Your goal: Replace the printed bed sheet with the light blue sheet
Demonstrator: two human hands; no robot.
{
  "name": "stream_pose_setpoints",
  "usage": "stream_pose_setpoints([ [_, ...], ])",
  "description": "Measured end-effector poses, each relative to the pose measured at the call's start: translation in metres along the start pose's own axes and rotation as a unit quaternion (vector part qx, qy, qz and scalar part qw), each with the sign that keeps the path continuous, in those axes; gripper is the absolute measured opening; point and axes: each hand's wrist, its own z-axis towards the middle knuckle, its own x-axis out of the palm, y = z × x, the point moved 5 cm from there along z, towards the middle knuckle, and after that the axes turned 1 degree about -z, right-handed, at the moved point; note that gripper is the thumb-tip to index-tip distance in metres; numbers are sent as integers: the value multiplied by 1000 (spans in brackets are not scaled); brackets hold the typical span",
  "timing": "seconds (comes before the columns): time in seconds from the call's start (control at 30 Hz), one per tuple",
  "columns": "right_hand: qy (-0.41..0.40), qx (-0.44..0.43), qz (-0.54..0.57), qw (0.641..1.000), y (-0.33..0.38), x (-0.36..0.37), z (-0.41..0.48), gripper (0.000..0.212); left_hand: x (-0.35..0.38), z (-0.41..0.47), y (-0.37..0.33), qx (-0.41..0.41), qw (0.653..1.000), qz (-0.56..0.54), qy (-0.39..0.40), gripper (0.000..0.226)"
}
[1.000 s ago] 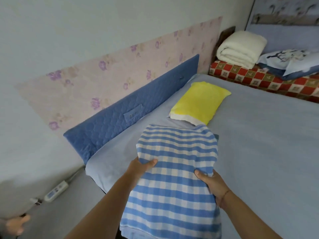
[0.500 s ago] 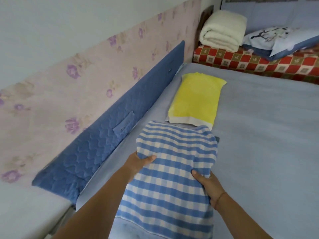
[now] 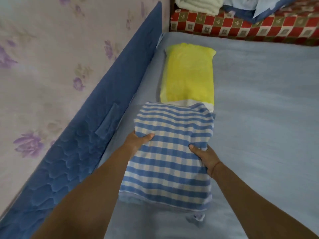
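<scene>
Yellow pillow [image 3: 189, 73] lies flat near the wall side, its white end touching a blue-and-white checked pillow [image 3: 170, 152]; a quilted blue wall pad [image 3: 82, 152] runs along the floral wallpaper [image 3: 51, 66]; up top there's a red checkered cover [image 3: 241, 25] with a folded cream blanket [image 3: 198, 4] and a blue-trimmed pillow [image 3: 255, 7] sitting on it

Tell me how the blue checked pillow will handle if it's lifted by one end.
The blue checked pillow probably sags: it dents where the left hand and right hand squeeze it. Likely light for its size. Its loose cloth cover should grip easily, not slip.
</scene>
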Motion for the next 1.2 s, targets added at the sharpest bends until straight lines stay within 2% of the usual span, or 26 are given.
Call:
stream_pose_setpoints([
  [0.03,-12,5,-5,1000,-7,0,6,76,-1,8,7,4,1000,6,2,99],
  [0.1,-55,48,-49,996,-30,-2,13,87,-4,17,26,-2,999,48,1,112],
  [0.17,-91,99,-81,988,-57,-4,8,98,-8,19,58,-37,997,74,0,110],
  [0.23,-106,121,-91,983,-80,-3,-1,123,-14,15,90,-61,994,91,0,96],
  [0.3,-107,128,-92,982,-112,-12,-2,145,-21,11,117,-69,992,101,10,98],
  [0.37,-112,141,-84,980,-149,-23,0,144,-24,11,133,-56,993,99,15,116],
  [0.4,-116,152,-71,979,-149,-18,-8,138,-24,11,138,-55,994,87,18,116],
  [0.5,-134,147,-74,977,-154,-7,-25,96,-19,16,152,-89,992,87,34,92],
  [0.57,-119,145,-112,976,-144,7,-37,88,-13,14,154,-106,987,101,73,92],
  [0.63,-102,141,-130,976,-138,18,-50,68,-13,9,152,-106,982,116,105,105],
  [0.7,-99,135,-153,974,-141,22,-58,57,-18,4,152,-113,975,144,128,115],
  [0.77,-96,130,-180,970,-142,25,-70,60,-24,-4,151,-113,969,163,147,109],
  [0.87,-100,158,-224,956,-154,27,-85,72,-33,-12,161,-106,970,175,134,93],
  [0.93,-120,185,-249,943,-160,24,-94,86,-37,-16,166,-85,972,204,84,103],
  [1.0,-155,190,-320,915,-157,19,-97,105,-40,-20,165,-70,951,301,16,122],
  [1.07,-177,152,-405,884,-142,21,-98,114,-38,-24,154,-15,922,385,-29,120],
  [1.13,-172,88,-458,868,-126,29,-94,112,-30,-27,137,61,907,415,-33,111],
  [1.2,-153,60,-488,858,-118,38,-89,107,-21,-28,125,101,897,430,-22,103],
])
